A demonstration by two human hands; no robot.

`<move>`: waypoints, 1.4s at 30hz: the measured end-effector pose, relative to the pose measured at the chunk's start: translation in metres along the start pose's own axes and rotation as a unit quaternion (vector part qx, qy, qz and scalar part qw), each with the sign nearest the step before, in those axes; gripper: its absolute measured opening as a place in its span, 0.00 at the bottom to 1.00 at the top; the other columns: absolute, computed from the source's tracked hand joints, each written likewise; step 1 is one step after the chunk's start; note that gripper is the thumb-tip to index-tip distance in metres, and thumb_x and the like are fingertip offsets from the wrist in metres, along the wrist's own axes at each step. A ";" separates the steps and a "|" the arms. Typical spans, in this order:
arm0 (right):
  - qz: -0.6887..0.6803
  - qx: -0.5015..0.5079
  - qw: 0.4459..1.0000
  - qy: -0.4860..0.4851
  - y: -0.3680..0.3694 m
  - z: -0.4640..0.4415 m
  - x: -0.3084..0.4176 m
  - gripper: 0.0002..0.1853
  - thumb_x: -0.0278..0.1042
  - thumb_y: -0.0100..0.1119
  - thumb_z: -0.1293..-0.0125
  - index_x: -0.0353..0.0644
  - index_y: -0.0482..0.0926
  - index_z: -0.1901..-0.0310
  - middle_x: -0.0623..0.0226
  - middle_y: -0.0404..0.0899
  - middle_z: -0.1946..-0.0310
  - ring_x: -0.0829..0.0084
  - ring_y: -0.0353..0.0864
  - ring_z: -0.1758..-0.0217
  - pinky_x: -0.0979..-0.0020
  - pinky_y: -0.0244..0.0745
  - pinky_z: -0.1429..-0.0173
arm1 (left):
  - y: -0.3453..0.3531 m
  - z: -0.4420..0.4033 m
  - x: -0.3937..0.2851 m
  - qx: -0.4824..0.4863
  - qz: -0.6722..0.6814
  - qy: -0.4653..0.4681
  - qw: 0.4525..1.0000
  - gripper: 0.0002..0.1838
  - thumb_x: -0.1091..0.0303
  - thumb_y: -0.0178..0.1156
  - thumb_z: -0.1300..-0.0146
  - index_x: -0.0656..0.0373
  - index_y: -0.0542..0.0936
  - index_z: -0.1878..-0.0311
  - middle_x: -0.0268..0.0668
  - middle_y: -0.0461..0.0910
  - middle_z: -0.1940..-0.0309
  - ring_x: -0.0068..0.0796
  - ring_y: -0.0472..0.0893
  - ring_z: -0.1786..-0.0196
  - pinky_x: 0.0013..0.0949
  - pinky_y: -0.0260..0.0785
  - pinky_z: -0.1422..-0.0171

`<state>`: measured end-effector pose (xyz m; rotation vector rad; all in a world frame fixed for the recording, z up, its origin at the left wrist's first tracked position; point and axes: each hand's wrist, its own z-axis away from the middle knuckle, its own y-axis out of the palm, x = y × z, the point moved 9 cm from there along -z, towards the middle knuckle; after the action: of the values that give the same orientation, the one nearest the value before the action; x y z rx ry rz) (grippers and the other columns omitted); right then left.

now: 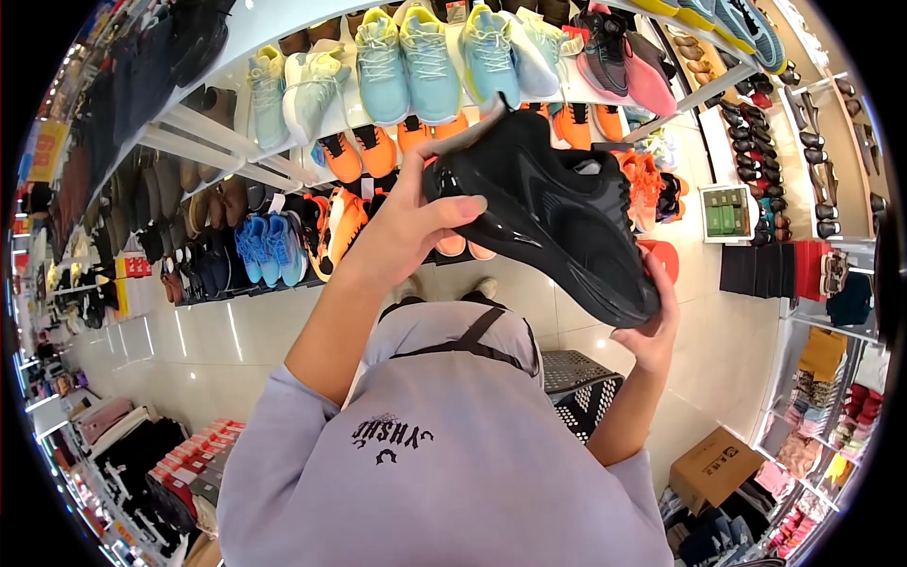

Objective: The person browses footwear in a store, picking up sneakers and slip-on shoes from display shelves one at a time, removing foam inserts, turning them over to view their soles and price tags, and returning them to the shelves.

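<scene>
A black sneaker (557, 203) is held up between both hands, in front of the shelf, tilted with its toe down to the right. My left hand (425, 213) is closed round the heel end, thumb on the glossy side of the sole. At the toe, my right hand (657, 317) grips the shoe from the right and below. Behind the sneaker, light blue and yellow sneakers (381, 71) stand on the upper shelf, with orange sneakers (376, 149) on the level beneath.
Blue sneakers (271, 248) stand at the left on a low shelf. A dark perforated basket (578, 378) is beside my body. At the lower right is a cardboard box (715, 465); red boxes (200, 455) lie lower left. Shoe racks line the right side.
</scene>
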<state>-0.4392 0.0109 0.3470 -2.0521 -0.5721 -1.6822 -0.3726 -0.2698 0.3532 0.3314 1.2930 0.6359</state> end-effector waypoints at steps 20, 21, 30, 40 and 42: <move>-0.058 0.189 0.980 0.004 0.046 -0.097 0.014 0.58 0.38 0.81 0.66 0.31 0.55 0.33 0.46 0.64 0.38 0.61 0.68 0.36 0.65 0.62 0.33 | -0.042 0.074 0.004 -0.173 0.062 0.214 0.959 0.38 0.72 0.57 0.45 0.62 0.54 0.31 0.43 0.69 0.41 0.37 0.74 0.41 0.42 0.67 0.37; -0.038 0.204 0.978 0.002 0.052 -0.098 0.013 0.56 0.38 0.81 0.66 0.30 0.58 0.34 0.47 0.65 0.38 0.62 0.67 0.35 0.65 0.62 0.33 | -0.048 0.078 0.003 -0.185 0.082 0.222 0.954 0.38 0.71 0.57 0.46 0.62 0.54 0.32 0.44 0.69 0.41 0.38 0.74 0.41 0.43 0.67 0.37; -0.021 0.247 0.963 -0.107 0.108 -0.092 0.042 0.49 0.38 0.82 0.68 0.35 0.67 0.40 0.45 0.66 0.39 0.56 0.66 0.34 0.62 0.60 0.32 | -0.087 0.121 -0.013 -0.158 0.076 0.332 0.927 0.47 0.71 0.63 0.54 0.63 0.52 0.29 0.47 0.58 0.32 0.41 0.62 0.30 0.41 0.55 0.28; 0.184 0.326 0.918 -0.133 0.214 -0.077 0.072 0.42 0.30 0.76 0.62 0.39 0.69 0.40 0.55 0.71 0.41 0.58 0.71 0.38 0.66 0.66 0.37 | -0.166 0.169 -0.024 -0.207 0.148 0.264 0.930 0.47 0.67 0.68 0.53 0.62 0.55 0.30 0.45 0.65 0.36 0.41 0.67 0.33 0.42 0.60 0.30; 0.242 0.335 0.901 -0.128 0.240 -0.076 0.073 0.41 0.29 0.75 0.60 0.40 0.69 0.40 0.56 0.72 0.43 0.58 0.73 0.40 0.67 0.69 0.39 | -0.183 0.183 -0.020 -0.199 0.148 0.271 0.930 0.46 0.68 0.67 0.53 0.62 0.55 0.30 0.45 0.64 0.35 0.41 0.66 0.33 0.42 0.59 0.30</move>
<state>-0.3529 -0.2264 0.4169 -1.7035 -0.5585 -0.7801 -0.1539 -0.4038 0.3130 0.0046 1.6066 1.2898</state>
